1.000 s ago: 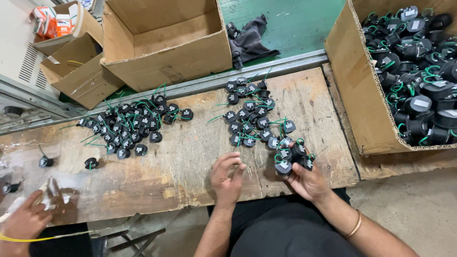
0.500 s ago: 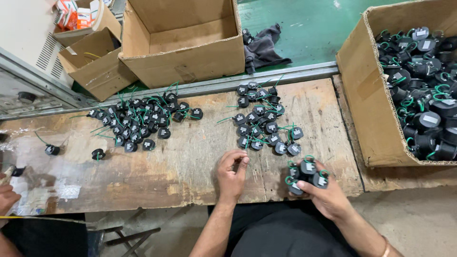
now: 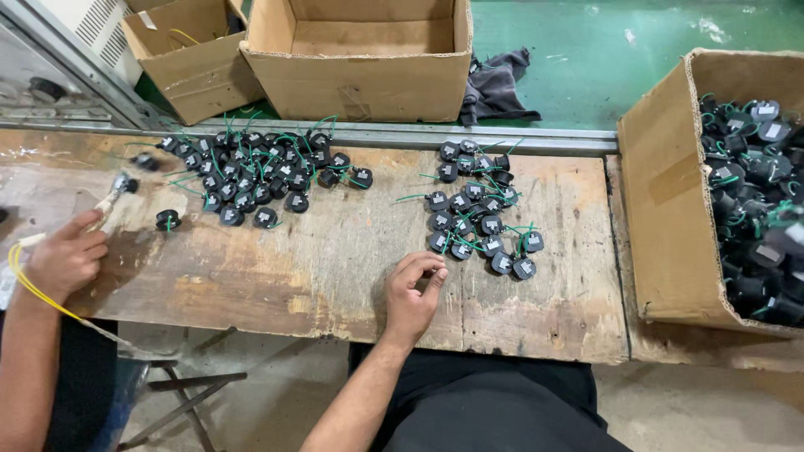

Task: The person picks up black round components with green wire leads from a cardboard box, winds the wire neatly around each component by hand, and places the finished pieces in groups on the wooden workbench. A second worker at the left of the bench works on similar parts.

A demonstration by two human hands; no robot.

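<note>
My left hand (image 3: 412,295) rests on the worn wooden bench (image 3: 335,268), fingers curled together with the thumb against the fingertips; nothing shows in it. Just beyond it, to the right, lies a cluster of small black round parts with green wires (image 3: 477,209). A larger heap of the same black parts (image 3: 260,172) sits further left on the bench. My right hand is out of view.
At the far left, another person's hand (image 3: 65,258) holds a small tool, with a yellow cord (image 3: 29,289) beside it. An open carton full of black parts (image 3: 749,201) stands on the right. Behind the bench are empty cartons (image 3: 368,59) and a dark rag (image 3: 496,84).
My right hand, which held several black parts, has left the view to the right. My left hand has stayed at the bench's front edge. The view has shifted right.
</note>
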